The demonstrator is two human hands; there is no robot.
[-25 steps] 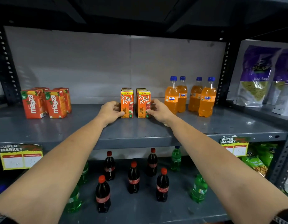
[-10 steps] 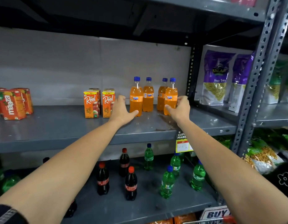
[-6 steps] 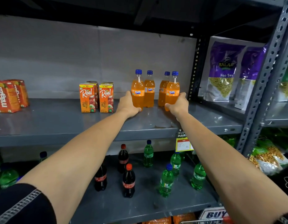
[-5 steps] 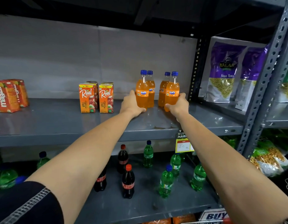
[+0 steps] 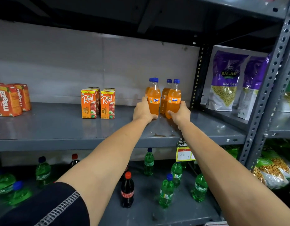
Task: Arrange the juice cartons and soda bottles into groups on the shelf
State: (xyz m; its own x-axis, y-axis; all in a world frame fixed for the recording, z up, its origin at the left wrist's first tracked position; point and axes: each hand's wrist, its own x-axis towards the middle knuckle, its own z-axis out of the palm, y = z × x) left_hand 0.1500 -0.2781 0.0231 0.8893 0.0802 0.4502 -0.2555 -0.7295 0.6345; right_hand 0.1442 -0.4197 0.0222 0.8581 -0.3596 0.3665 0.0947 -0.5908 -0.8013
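Observation:
Several orange Fanta bottles with blue caps stand close together at the right of the grey shelf. My left hand wraps the base of the left front Fanta bottle. My right hand wraps the base of the right front Fanta bottle. Orange Real apple juice cartons stand in a tight block at mid-shelf. Red Maaza cartons stand at the far left.
A perforated shelf post rises just right of the bottles. Purple snack bags fill the neighbouring bay. Green Sprite bottles and cola bottles are scattered on the lower shelf. A price tag hangs from the shelf edge.
My hands left the Real cartons, moved right and closed around the two front Fanta bottles. The left front bottle slid right, so the bottles now stand closer together.

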